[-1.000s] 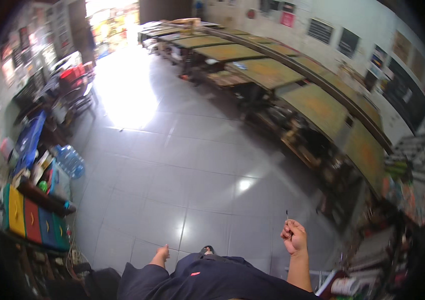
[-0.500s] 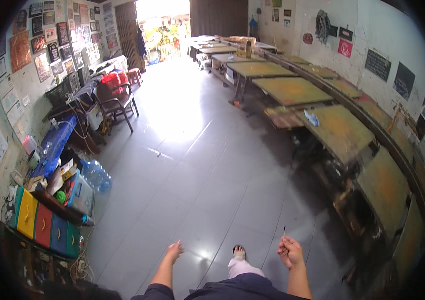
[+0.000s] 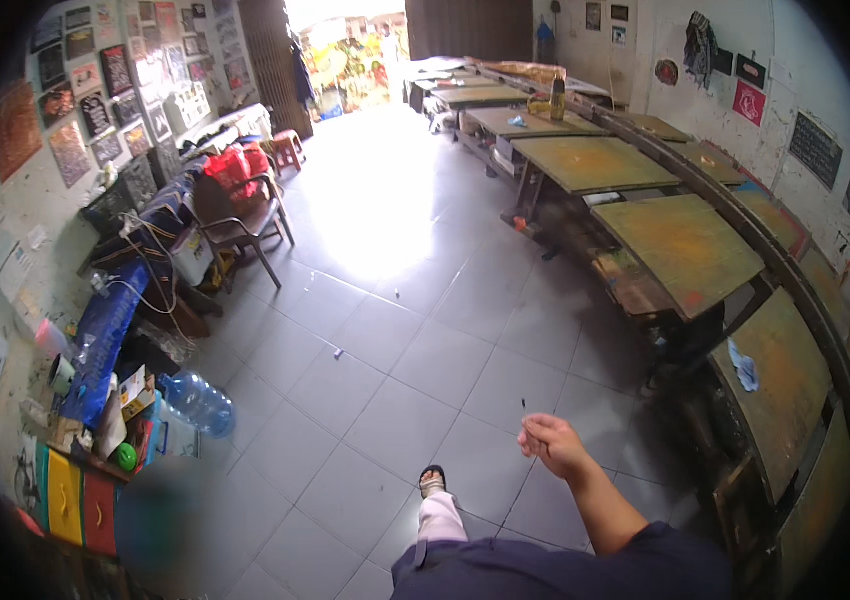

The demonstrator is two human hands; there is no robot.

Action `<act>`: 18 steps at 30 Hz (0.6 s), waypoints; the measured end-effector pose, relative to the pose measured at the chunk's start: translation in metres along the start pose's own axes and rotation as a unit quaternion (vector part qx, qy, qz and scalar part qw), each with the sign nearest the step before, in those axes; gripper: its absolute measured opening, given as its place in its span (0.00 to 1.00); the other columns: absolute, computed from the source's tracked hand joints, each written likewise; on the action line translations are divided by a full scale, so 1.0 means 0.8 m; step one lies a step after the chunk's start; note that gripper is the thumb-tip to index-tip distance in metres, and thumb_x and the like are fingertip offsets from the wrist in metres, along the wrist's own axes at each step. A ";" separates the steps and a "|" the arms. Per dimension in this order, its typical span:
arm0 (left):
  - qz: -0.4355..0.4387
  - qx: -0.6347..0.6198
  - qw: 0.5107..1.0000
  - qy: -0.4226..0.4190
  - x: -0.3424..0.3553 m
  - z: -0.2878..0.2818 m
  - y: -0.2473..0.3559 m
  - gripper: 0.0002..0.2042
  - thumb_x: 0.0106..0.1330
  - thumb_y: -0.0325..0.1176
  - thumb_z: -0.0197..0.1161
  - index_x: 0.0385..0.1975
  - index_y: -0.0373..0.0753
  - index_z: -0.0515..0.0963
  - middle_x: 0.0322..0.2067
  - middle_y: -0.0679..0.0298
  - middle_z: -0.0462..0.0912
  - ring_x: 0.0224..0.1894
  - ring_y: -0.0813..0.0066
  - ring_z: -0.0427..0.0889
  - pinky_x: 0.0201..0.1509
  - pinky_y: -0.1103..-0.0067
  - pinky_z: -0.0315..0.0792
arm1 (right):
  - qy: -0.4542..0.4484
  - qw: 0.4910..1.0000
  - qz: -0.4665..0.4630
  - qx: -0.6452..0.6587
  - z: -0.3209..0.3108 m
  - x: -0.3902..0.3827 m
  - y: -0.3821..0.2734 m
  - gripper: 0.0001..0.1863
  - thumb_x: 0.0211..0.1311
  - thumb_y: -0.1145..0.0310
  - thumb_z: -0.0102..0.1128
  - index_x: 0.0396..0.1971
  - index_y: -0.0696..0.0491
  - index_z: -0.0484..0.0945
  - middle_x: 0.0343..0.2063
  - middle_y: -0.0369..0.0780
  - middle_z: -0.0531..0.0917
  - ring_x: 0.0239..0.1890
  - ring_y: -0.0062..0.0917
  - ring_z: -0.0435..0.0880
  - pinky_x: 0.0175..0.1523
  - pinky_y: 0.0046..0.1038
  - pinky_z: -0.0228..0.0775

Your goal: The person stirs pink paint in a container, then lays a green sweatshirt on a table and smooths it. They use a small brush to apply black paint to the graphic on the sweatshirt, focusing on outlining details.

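Note:
My right hand (image 3: 557,446) is raised over the floor at the lower right, its fingers closed in a pinch. Out of the pinch a thin, short stick with a dark tip (image 3: 523,405) points upward; its lower part is hidden by the fingers, and its exact kind is too small to make out. Nothing else touches this hand. My left hand is outside the picture. One of my feet, in a dark sandal (image 3: 432,474), stands forward on the tiles.
Low slanted tables (image 3: 680,245) run along the right, one bearing a blue cloth (image 3: 743,367). On the left are a brown chair (image 3: 245,225), a large clear bottle (image 3: 200,403) and coloured drawers (image 3: 65,495). Grey floor tiles (image 3: 385,420) lead toward a bright doorway (image 3: 347,60).
I have stepped forward, so the tables and bottle sit nearer. My left hand has left the picture. My right hand has risen and shifted left, still pinching the stick.

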State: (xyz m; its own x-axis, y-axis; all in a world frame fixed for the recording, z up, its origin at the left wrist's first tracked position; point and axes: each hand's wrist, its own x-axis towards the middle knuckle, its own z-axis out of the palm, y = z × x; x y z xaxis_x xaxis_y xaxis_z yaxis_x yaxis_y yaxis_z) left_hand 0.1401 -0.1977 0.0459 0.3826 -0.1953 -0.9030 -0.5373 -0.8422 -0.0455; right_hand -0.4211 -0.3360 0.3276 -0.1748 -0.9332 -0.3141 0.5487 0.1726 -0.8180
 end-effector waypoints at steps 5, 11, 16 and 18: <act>0.001 -0.026 1.000 -0.010 0.062 -0.064 0.233 0.32 0.62 0.54 0.51 0.58 0.31 0.64 0.55 0.46 0.69 0.56 0.53 0.70 0.58 0.64 0.64 | 0.053 0.998 0.036 -0.008 0.047 0.201 -0.034 0.08 0.62 0.67 0.56 0.35 0.56 0.76 0.25 0.35 0.78 0.25 0.19 0.74 0.31 0.21 0.66; 0.297 -0.076 0.946 0.109 0.086 -0.169 0.709 0.27 0.61 0.52 0.56 0.46 0.29 0.72 0.41 0.48 0.79 0.43 0.58 0.78 0.47 0.68 0.71 | 0.103 0.993 -0.012 -0.051 0.062 0.379 -0.128 0.07 0.60 0.68 0.58 0.33 0.56 0.78 0.23 0.33 0.77 0.24 0.16 0.72 0.30 0.20 0.65; 0.524 -0.059 0.846 0.073 -0.021 -0.226 1.071 0.19 0.60 0.44 0.60 0.40 0.32 0.76 0.35 0.55 0.81 0.37 0.68 0.78 0.42 0.74 0.71 | 0.193 0.979 -0.057 -0.031 0.028 0.562 -0.168 0.08 0.58 0.71 0.60 0.35 0.59 0.78 0.24 0.34 0.78 0.24 0.16 0.73 0.29 0.18 0.66; 0.545 -0.079 0.833 0.061 -0.049 -0.246 1.161 0.19 0.60 0.44 0.61 0.40 0.32 0.76 0.35 0.54 0.81 0.38 0.68 0.79 0.44 0.75 0.71 | 0.188 0.979 -0.070 -0.047 0.023 0.650 -0.197 0.09 0.58 0.71 0.60 0.36 0.59 0.78 0.25 0.35 0.78 0.23 0.16 0.73 0.28 0.18 0.66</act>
State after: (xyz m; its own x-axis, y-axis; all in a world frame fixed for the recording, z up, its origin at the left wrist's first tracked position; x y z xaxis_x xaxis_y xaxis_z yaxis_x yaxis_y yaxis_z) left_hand -0.2260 -1.0715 0.1233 -0.1879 -0.9284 -0.3205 -0.5137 -0.1852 0.8377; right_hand -0.5833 -0.8545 0.3022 -0.5408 -0.7709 -0.3365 0.4233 0.0963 -0.9009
